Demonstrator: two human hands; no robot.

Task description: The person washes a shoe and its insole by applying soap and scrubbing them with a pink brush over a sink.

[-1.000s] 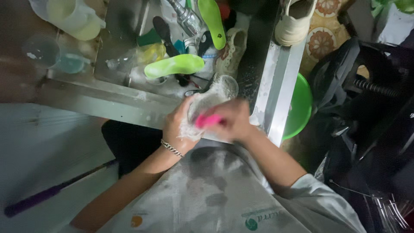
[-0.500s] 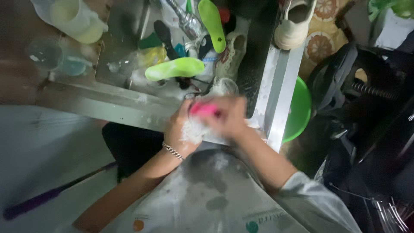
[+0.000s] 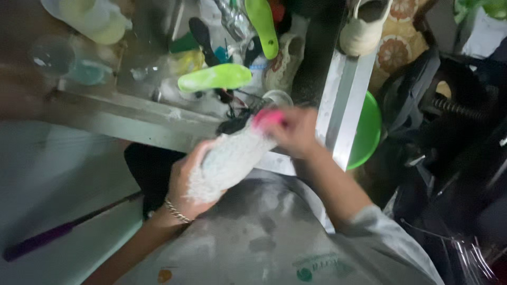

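My left hand (image 3: 186, 179) grips the heel end of a soapy white knit shoe (image 3: 232, 155), held tilted over the front edge of a steel sink (image 3: 132, 124). My right hand (image 3: 298, 129) is closed on a pink brush (image 3: 266, 119) pressed against the shoe's toe end. A silver bracelet is on my left wrist. I wear a grey apron (image 3: 264, 232) below both arms.
In the sink lie green insoles (image 3: 214, 78), a dark insole (image 3: 200, 34), another patterned shoe (image 3: 282, 63) and a tap (image 3: 235, 21). A beige shoe (image 3: 362, 26) stands on the sink's right rim. A green basin (image 3: 367, 129) sits lower right, a pale jug (image 3: 92, 18) upper left.
My left hand has slid down and left, turning the shoe so its length shows. The right hand with the pink brush has moved up to the toe end.
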